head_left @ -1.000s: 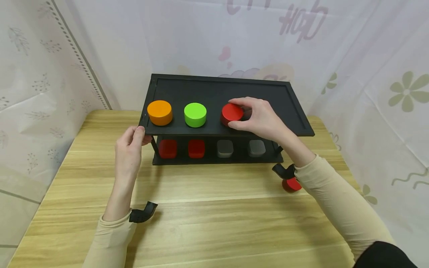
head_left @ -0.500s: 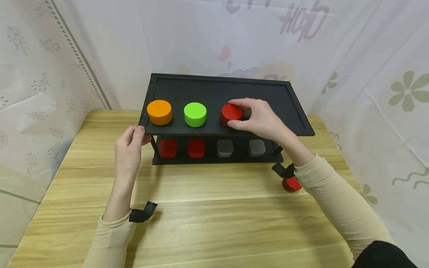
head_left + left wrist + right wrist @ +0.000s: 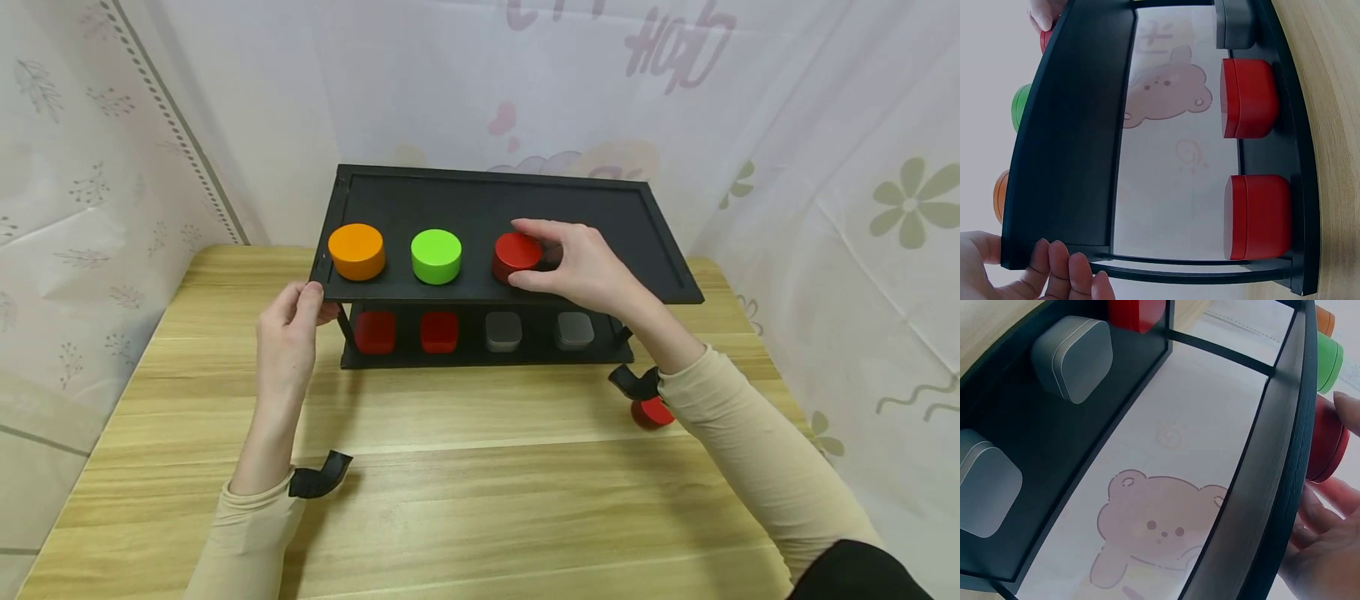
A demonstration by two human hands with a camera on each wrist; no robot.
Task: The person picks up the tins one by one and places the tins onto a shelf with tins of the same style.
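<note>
A two-tier black shelf (image 3: 495, 198) stands at the back of the table. On its upper board sit an orange round tin (image 3: 357, 252), a light green round tin (image 3: 436, 257) and a red round tin (image 3: 517, 257), side by side near the front edge. My right hand (image 3: 585, 262) grips that red tin from the right, thumb in front and fingers behind. At the board's front left corner, my left hand (image 3: 288, 333) pinches the edge, thumb above; the left wrist view shows the other fingers (image 3: 1080, 275) bent beneath it.
On the lower board stand two red square tins (image 3: 439, 333) (image 3: 1260, 217) and two grey square tins (image 3: 503, 332) (image 3: 1084, 359). Another red round tin (image 3: 652, 413) lies on the wooden table (image 3: 465, 517), partly behind my right sleeve. A printed curtain (image 3: 420, 92) hangs behind.
</note>
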